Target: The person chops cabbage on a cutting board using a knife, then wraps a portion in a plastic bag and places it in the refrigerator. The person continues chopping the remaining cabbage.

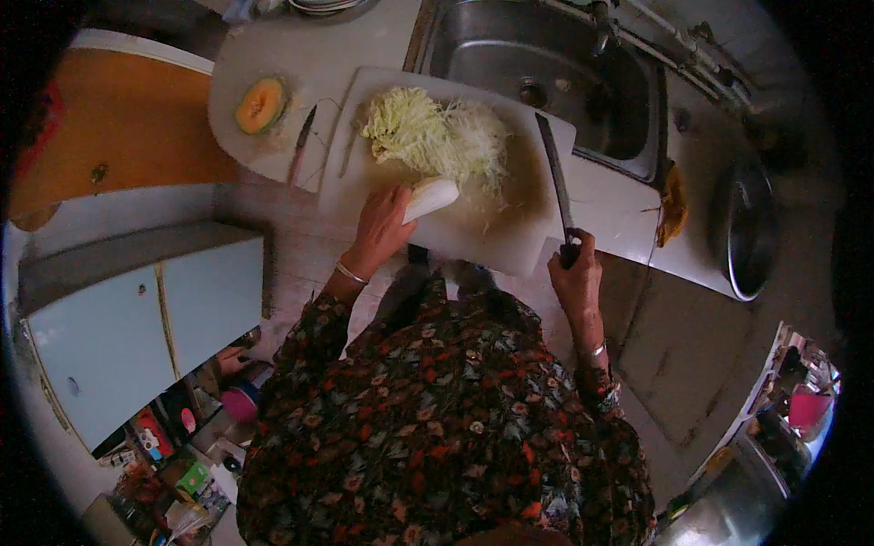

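My left hand (384,224) grips a pale, thick piece of vegetable (434,195), apparently napa cabbage stalk, above the near part of a white cutting board (382,235). Beyond it lies a heap of finely shredded yellow-green and white cabbage (437,136). In my right hand (577,269) is the dark handle of a kitchen knife (556,174). Its blade is seen nearly edge-on, pointing away from me along the board's right side. The right hand itself is just off the board's near right corner.
A halved orange-fleshed melon (260,106) and a small knife (302,140) lie on the counter (246,54) to the left. Past the board is a stainless steel sink (491,61). On the right are a yellow-brown cloth (672,205) and a metal basin (750,232).
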A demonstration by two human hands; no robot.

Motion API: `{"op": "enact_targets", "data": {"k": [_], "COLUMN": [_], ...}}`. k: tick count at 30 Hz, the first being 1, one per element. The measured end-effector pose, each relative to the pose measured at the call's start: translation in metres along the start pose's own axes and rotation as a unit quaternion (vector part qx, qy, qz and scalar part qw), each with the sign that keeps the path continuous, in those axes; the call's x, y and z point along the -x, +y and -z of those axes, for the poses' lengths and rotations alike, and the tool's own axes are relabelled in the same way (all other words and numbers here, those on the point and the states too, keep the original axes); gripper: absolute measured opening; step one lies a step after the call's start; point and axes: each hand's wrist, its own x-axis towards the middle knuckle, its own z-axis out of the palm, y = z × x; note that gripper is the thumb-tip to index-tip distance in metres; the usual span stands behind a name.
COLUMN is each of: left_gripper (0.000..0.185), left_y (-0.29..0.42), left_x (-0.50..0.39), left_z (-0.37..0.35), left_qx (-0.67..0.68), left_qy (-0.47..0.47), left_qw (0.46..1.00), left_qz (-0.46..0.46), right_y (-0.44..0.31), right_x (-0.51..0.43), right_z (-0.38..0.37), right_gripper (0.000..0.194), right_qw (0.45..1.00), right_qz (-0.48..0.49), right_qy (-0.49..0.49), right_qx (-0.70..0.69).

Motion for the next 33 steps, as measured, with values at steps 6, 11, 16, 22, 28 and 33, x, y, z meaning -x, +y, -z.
{"op": "enact_targets", "data": {"k": [6, 11, 16, 22, 28, 33], "left_gripper": [0.046, 0.057, 0.065, 0.065, 0.061, 0.06], "left_y": [0.023, 0.033, 0.028, 0.031, 0.021, 0.023], "left_x": [-0.019, -0.014, -0.001, 0.007, 0.022, 0.023], "left_z": [-0.014, -0.019, -0.024, -0.014, -0.009, -0.001], "left_qx": [0.043, -0.08, -0.101, -0.077, -0.024, -0.033], "left_qy": [-0.055, -0.091, -0.063, -0.035, -0.035, -0.005], "left_qw": [0.995, 0.992, 0.992, 0.995, 0.997, 0.999], "left_qz": [0.064, 0.041, 0.032, 0.06, 0.067, 0.04], "right_y": [-0.033, -0.022, -0.017, -0.034, -0.047, -0.043], "right_x": [0.014, 0.021, 0.038, 0.036, 0.016, -0.013], "right_z": [0.027, 0.037, 0.034, 0.019, 0.015, 0.004], "right_gripper": [0.039, 0.041, 0.041, 0.041, 0.039, 0.038], "right_qw": [0.973, 0.972, 0.972, 0.973, 0.962, 0.958], "right_qz": [-0.138, -0.089, -0.054, 0.008, 0.074, 0.118], "right_qy": [-0.103, -0.197, -0.217, -0.225, -0.263, -0.262], "right_qx": [-0.154, -0.093, -0.069, -0.056, -0.023, 0.025]}}
